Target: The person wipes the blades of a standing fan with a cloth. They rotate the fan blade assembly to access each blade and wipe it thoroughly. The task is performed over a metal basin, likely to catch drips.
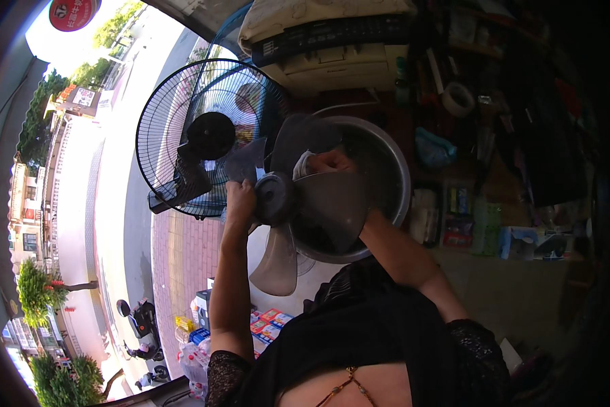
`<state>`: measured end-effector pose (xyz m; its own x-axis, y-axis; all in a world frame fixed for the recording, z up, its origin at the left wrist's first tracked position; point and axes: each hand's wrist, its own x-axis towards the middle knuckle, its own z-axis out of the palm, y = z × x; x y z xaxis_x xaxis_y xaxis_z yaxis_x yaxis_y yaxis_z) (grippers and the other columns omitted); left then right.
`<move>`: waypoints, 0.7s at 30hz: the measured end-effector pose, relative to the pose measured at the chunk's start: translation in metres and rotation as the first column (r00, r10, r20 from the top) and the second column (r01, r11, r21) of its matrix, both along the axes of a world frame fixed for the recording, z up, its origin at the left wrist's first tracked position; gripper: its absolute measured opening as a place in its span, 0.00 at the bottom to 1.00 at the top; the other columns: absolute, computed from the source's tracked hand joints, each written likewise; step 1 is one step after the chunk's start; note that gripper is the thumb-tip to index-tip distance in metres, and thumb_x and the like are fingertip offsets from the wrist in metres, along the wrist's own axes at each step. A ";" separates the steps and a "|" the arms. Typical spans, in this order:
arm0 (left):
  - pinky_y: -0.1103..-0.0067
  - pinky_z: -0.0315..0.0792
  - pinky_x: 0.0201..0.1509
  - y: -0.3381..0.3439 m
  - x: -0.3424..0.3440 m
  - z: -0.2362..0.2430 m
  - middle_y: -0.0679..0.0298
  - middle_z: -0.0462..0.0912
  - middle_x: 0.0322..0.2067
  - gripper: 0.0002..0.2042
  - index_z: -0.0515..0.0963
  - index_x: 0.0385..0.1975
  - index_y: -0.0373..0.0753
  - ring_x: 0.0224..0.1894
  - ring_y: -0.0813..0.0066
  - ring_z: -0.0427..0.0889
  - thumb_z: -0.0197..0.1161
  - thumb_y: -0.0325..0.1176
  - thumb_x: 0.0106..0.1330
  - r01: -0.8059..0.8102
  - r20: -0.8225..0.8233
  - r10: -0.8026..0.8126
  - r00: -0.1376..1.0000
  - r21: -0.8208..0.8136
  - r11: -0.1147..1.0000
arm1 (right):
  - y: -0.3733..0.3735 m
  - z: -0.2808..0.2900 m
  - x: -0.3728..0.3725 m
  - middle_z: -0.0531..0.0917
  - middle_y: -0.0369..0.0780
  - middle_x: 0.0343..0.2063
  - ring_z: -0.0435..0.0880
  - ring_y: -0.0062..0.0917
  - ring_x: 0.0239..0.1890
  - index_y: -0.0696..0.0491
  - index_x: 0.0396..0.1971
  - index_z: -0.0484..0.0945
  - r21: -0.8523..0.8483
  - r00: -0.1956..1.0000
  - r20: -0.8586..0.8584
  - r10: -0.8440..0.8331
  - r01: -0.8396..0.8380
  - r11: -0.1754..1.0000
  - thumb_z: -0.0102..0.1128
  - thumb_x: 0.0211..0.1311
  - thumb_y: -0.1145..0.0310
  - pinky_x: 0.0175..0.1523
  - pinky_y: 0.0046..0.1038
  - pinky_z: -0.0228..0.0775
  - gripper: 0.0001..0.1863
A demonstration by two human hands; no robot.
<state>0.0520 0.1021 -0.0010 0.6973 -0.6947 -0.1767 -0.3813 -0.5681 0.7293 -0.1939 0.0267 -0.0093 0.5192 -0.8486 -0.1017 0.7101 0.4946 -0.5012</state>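
My left hand [240, 197] grips the detached, translucent grey fan blade assembly [328, 207] beside its dark hub, holding it over a large metal basin [401, 176]. My right hand [328, 164] has its fingers curled on a white cloth [304, 163] near the upper blades; a blade covers part of that forearm. Behind my left hand stands a fan body [210, 132] with a round black wire guard.
A beige machine with a black panel [328, 61] sits above the basin. Clutter, including a tape roll [459, 98] and clear containers [457, 217], fills the right side. Colourful packages [271, 319] lie below left, with a street and parked scooter [143, 325] beyond.
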 end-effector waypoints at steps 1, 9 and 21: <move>0.62 0.71 0.45 -0.001 -0.001 0.001 0.31 0.74 0.38 0.18 0.68 0.36 0.18 0.43 0.42 0.78 0.49 0.35 0.64 -0.071 -0.057 0.069 0.996 -0.029 0.997 | 0.001 -0.010 0.003 0.82 0.36 0.27 0.83 0.18 0.29 0.53 0.33 0.77 -0.021 0.999 0.041 0.015 -0.014 1.000 0.59 0.63 0.73 0.33 0.20 0.79 0.01; 0.64 0.70 0.46 0.012 0.013 -0.004 0.34 0.73 0.38 0.17 0.69 0.37 0.21 0.41 0.43 0.77 0.49 0.35 0.65 0.020 0.068 -0.018 0.997 -0.033 0.999 | -0.044 -0.036 0.011 0.82 0.36 0.25 0.79 0.15 0.25 0.54 0.30 0.77 -0.016 0.987 -0.014 -0.162 0.162 0.987 0.64 0.59 0.74 0.27 0.17 0.72 0.03; 0.64 0.68 0.52 -0.009 -0.047 0.035 0.30 0.73 0.42 0.20 0.63 0.44 0.19 0.45 0.39 0.76 0.48 0.37 0.69 0.003 0.101 -0.002 0.995 -0.002 1.000 | -0.020 -0.030 0.025 0.81 0.36 0.27 0.78 0.17 0.26 0.55 0.31 0.75 0.060 0.981 -0.118 -0.152 0.160 0.985 0.64 0.56 0.76 0.32 0.19 0.72 0.06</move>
<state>0.0052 0.0934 0.0339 0.7098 -0.6967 -0.1039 -0.4547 -0.5659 0.6878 -0.1685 0.0072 -0.0397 0.3632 -0.9070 -0.2130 0.7223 0.4185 -0.5506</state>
